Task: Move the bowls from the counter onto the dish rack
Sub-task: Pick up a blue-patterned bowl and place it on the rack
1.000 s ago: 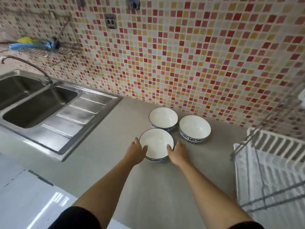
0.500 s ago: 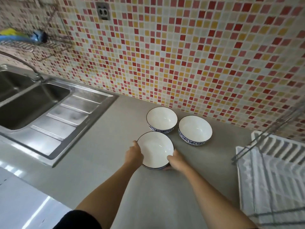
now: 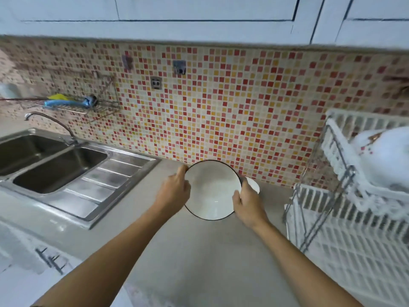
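Observation:
I hold a white bowl with a dark rim (image 3: 211,189) up above the grey counter (image 3: 199,258), its inside facing me. My left hand (image 3: 173,191) grips its left edge and my right hand (image 3: 247,202) grips its right edge. Behind my right hand a sliver of a second white bowl (image 3: 254,186) shows on the counter; any other bowl is hidden behind the lifted one. The white dish rack (image 3: 354,229) with a metal frame stands at the right, a white dish (image 3: 385,156) resting on its upper tier.
A steel double sink (image 3: 55,165) with a tap (image 3: 51,122) fills the left side. A wire wall shelf (image 3: 75,105) holds blue and yellow items. Mosaic tiles cover the back wall (image 3: 221,111), with white cabinets (image 3: 199,16) above.
Both hands have closed on the nearest bowl and lifted it off the counter towards me. The view has tilted upward, so the cabinets and the rack's upper tier now show.

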